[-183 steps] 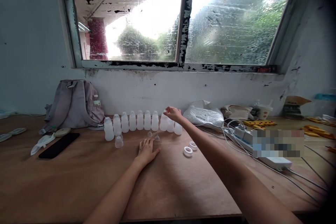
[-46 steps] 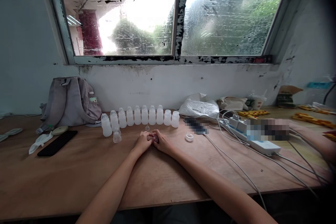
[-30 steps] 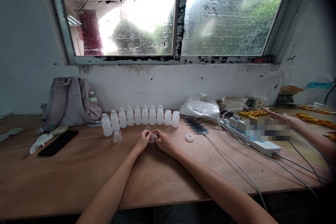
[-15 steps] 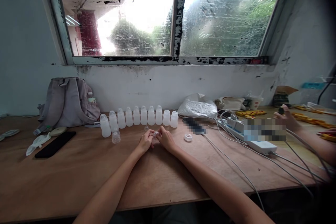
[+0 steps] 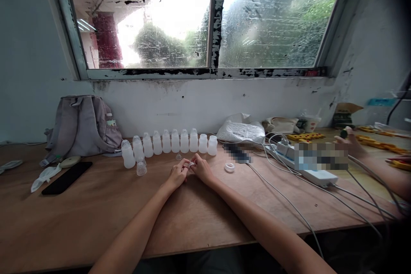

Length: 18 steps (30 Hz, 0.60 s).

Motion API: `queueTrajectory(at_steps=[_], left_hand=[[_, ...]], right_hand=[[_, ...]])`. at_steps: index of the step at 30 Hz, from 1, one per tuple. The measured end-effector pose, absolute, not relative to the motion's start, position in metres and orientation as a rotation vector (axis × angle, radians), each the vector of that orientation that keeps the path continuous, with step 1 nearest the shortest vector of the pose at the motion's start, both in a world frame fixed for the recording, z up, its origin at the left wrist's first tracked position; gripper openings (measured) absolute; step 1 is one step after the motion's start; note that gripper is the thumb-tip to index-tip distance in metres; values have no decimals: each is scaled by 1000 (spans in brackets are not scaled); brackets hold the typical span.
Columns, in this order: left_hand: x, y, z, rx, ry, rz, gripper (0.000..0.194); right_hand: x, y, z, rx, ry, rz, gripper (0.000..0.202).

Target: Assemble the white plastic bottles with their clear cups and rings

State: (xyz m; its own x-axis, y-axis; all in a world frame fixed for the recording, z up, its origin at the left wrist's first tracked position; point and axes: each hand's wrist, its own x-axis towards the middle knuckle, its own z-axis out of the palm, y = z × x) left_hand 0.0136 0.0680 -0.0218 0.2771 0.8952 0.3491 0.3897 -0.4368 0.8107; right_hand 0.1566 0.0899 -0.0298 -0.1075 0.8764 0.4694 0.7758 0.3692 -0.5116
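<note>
My left hand [image 5: 178,174] and my right hand [image 5: 203,170] meet over the table, fingers closed in a pinch. Between their fingertips is a small white bottle collar ring [image 5: 192,164], largely covered by the fingers. Just behind lies a clear bottle teat [image 5: 179,156]. A row of frosted baby bottles [image 5: 175,143] stands beyond my hands; most wear clear domed caps, while the two rightmost have bare open necks. Another clear cap [image 5: 141,168] sits before the row's left end. To the right of my hands, a second white collar ring [image 5: 229,170] rests flat on the wood.
A black phone [image 5: 67,178] and a grey backpack [image 5: 81,122] are at left. Silvery plastic bag [image 5: 241,132], white power strip [image 5: 321,177] and trailing cables [image 5: 282,195] occupy the right. Another person's hand [image 5: 353,143] holds something dark near yellow parts [image 5: 382,143].
My hands stay together in nearly the same place, with the fingers shifted slightly around the ring. The whole view has moved a little; the bottles stand as before.
</note>
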Motion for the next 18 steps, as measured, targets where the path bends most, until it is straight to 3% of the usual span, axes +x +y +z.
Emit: queueTrajectory(at_steps=[7,13,18], left_hand=[[18,71,-22,1629,1134,1131,19],[20,69,-18,1290,1088,1202,48],[15,72,-21,1394,1039,1192,34]], right_hand=[[156,87,-34,-1332,-1880,155,19],[154,85,-32,-1334,-1787,55,14],[155,83,-35,-1417,-1857,38,19]])
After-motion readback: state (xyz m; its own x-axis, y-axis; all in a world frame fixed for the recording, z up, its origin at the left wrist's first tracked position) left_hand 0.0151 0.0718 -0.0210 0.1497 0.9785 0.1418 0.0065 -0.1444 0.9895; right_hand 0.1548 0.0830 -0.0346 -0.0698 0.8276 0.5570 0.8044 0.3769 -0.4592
